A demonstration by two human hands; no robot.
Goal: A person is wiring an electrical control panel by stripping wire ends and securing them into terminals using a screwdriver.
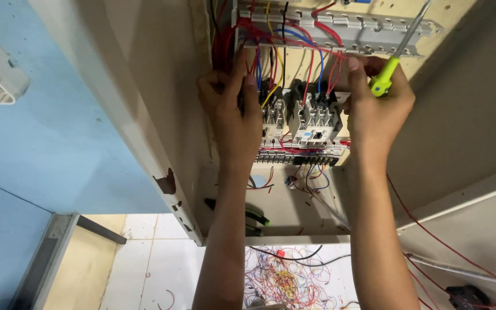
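Open wall cabinet point(162, 115). Left hand point(231, 112) pinches wires point(255, 60); right hand point(374, 106) grips screwdriver point(400, 49). Wiring contactors point(299, 115); next likely needs tip seated on terminal.

An electrical workshop: open control cabinet point(162, 115), contactors point(311, 117), wire scraps point(282, 278).

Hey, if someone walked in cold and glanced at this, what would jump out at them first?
Probably the two bare arms reaching up into an open electrical cabinet: the left hand sits among red, blue and yellow wires, and the right hand grips a bright green-handled screwdriver. Between the hands sit two grey contactors. Below, a colourful tangle of wire scraps litters the white tiled floor.
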